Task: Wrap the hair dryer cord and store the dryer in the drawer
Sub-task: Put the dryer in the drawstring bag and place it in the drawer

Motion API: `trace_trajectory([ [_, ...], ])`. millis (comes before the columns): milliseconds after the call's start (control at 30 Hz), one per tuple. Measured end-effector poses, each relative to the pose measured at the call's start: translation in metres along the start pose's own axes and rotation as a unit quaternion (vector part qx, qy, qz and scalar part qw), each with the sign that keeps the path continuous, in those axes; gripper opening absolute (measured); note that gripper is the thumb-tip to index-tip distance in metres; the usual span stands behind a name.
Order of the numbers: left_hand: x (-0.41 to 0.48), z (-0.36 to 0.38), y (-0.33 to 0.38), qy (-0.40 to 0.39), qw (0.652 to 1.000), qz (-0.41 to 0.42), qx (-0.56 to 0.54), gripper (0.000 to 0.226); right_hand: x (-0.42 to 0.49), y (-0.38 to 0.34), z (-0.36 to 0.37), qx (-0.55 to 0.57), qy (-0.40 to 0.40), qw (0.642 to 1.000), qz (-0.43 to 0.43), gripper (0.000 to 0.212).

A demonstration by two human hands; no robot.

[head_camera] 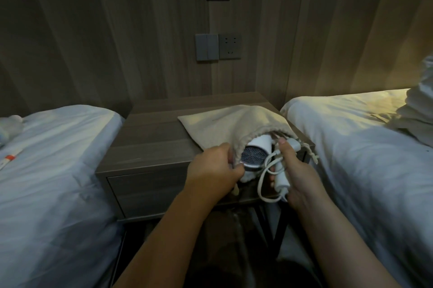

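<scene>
Two beds, one on the left (58, 147) and one on the right (351, 135). Between them one desk (152, 137), with a drawer (145, 184) under the top, shut by the look of it. On the desk top one cloth bag (225, 121), mouth at the near edge. In that mouth one hair dryer (256, 149), nose buried in the cloth, grille end poking out. One white cord (262, 179), partly gathered, a loose loop hanging below the desk edge.

Two hands at work. Left hand (215, 168) clamped on the bag's rim, holding the mouth wide. Right hand (297, 170) wrapped round the cord bundle and a white piece of the dryer, handle or plug, hard to tell.

Looks like the bagging step, after the wrapping and before the drawer. Calls next for tucking the hanging loop inside, pushing the dryer fully in, then freeing one hand to pull the drawer open.
</scene>
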State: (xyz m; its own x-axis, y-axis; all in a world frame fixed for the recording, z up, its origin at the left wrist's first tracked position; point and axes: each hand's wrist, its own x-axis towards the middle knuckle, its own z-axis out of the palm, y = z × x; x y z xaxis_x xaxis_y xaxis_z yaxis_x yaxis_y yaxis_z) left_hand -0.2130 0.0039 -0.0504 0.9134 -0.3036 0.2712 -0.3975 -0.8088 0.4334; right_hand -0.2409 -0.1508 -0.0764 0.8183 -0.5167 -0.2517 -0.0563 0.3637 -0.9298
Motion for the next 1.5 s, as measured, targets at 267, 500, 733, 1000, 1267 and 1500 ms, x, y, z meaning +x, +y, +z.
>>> trace_trajectory([
  [267,-0.002,-0.015,-0.001,0.079,0.976,0.170,-0.105,0.005,-0.001,-0.005,0.001,-0.011,0.001,1.000,-0.026,0.034],
  [500,0.009,-0.011,-0.004,0.136,0.986,0.067,-0.065,0.044,-0.014,-0.010,0.008,-0.152,-0.011,0.982,-0.107,0.036],
  [733,0.024,-0.010,-0.011,0.163,0.978,0.108,-0.065,0.031,-0.013,-0.013,0.024,-0.248,-0.049,0.950,-0.185,0.033],
  [1000,0.029,-0.014,-0.004,0.201,0.956,0.106,-0.184,0.025,-0.013,-0.032,0.041,-0.326,-0.124,0.922,-0.168,0.024],
  [1267,0.029,-0.020,-0.022,0.208,0.970,0.084,-0.094,0.026,0.013,-0.031,0.053,-0.081,-0.075,0.994,-0.022,0.026],
  [1500,0.024,-0.026,-0.045,0.121,0.989,-0.039,-0.075,0.022,0.026,-0.036,0.077,0.067,-0.085,0.991,0.077,0.016],
])
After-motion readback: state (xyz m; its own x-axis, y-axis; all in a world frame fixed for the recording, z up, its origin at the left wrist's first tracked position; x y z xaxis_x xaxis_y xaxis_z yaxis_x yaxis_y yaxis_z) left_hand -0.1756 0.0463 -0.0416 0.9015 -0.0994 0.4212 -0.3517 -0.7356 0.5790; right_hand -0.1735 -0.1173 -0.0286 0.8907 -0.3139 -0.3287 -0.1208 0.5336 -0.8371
